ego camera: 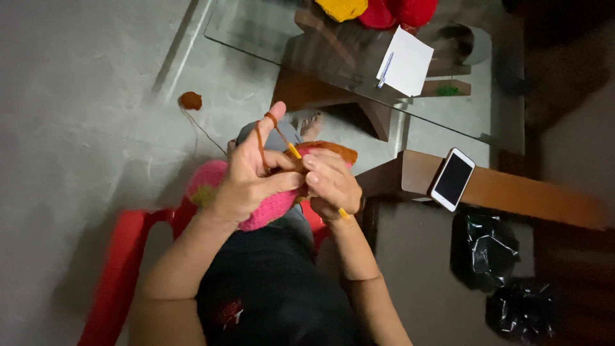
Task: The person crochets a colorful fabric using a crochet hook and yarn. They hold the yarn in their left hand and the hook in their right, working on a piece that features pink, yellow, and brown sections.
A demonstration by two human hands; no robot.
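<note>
My left hand grips a pink crocheted piece with an orange-brown edge. Orange-brown yarn loops over its raised index finger. My right hand pinches a yellow crochet hook, whose tip sits in the stitches between both hands. The yarn strand trails to a small orange-brown yarn ball on the grey floor. Both hands touch the work over my lap.
I sit on a red plastic chair. A glass table ahead holds white paper, a pen and yellow and red knitted pieces. A phone lies on a wooden ledge. Black bags sit at right.
</note>
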